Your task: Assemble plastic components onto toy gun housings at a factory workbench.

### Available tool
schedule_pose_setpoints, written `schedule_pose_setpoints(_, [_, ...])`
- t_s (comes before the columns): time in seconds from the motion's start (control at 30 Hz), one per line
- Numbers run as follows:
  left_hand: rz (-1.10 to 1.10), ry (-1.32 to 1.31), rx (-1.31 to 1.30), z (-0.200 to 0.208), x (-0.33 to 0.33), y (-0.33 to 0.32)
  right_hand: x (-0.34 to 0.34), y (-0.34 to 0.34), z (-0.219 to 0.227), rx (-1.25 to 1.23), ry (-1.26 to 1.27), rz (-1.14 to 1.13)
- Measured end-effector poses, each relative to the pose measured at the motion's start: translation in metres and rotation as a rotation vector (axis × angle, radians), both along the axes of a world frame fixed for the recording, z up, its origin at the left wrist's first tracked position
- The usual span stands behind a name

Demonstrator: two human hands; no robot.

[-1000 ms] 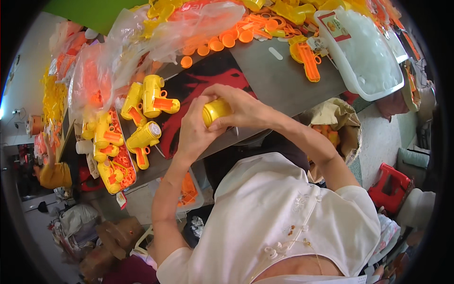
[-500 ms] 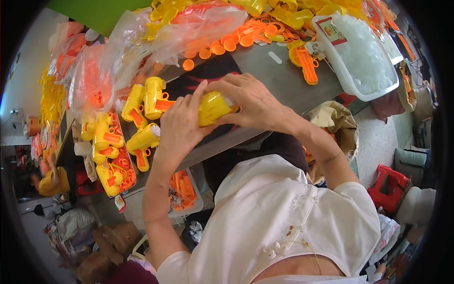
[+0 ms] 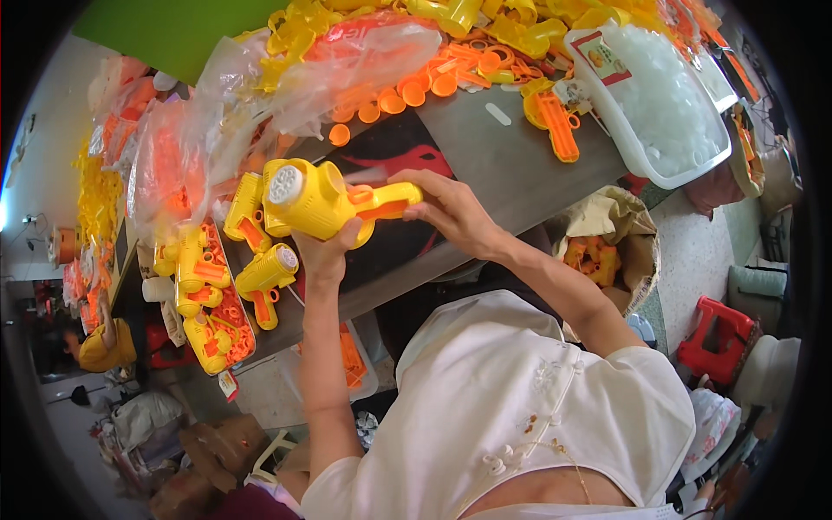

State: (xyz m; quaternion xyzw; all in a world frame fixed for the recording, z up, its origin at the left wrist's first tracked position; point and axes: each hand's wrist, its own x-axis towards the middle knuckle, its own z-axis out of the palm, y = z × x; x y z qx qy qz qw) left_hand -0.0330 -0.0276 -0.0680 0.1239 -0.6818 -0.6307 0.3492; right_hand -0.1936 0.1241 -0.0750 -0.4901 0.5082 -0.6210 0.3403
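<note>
On your grey table (image 3: 468,143), everything's easiest to place from the black-and-red mat (image 3: 394,139). Left of it, a bunch of similar toys (image 3: 269,269) look pretty much put together. Your yellow toy (image 3: 325,204) is up in the air over the mat's left side, and I'd call it nearly complete too: white nozzle (image 3: 286,185) on, orange insert (image 3: 374,210) in the handle. Can't check its far side. Your left hand (image 3: 325,256) grips the body from below, thumb showing, other fingers hidden; your right hand (image 3: 459,217) has its fingers closed on the handle end.

Plenty isn't fitted though. White tub (image 3: 698,169) sits right of the mat, plastic bags (image 3: 173,156) sprawl beyond its left side and kinda crowd you, and orange caps (image 3: 392,102) lie loose past its far edge.
</note>
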Motion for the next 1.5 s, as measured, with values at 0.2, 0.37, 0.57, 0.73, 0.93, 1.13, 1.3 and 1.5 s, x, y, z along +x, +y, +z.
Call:
schedule_pose_setpoints(0.2, [0.147,-0.349,0.240,0.003,-0.005,-0.003,-0.004,0.003,-0.027,0.085,0.249,-0.098])
schedule_pose_setpoints(0.37, [0.298,-0.554,0.014,0.000,-0.001,-0.034,-0.058,0.050,-0.006,0.261,0.949,-0.900])
schedule_pose_setpoints(0.57, [0.350,-1.152,-0.627,0.001,-0.017,-0.062,-0.113,0.083,-0.047,0.516,0.963,-1.085])
schedule_pose_setpoints(0.73, [0.596,-1.158,-0.887,-0.025,-0.004,-0.082,-0.124,0.082,-0.058,0.541,0.867,-0.987])
schedule_pose_setpoints(0.93, [0.819,-0.889,-1.181,-0.015,-0.023,-0.022,-0.097,0.083,-0.058,0.267,0.957,-0.965])
schedule_pose_setpoints(1.13, [0.056,-0.300,0.081,-0.024,-0.058,0.055,-0.011,0.060,-0.043,0.121,0.969,-0.606])
schedule_pose_setpoints(1.3, [0.262,-0.544,-0.859,-0.019,-0.059,0.059,0.044,0.040,-0.061,0.169,0.889,-0.416])
schedule_pose_setpoints(1.5, [0.068,-0.718,-0.920,-0.029,-0.045,0.039,0.011,0.042,-0.021,0.113,0.791,0.262])
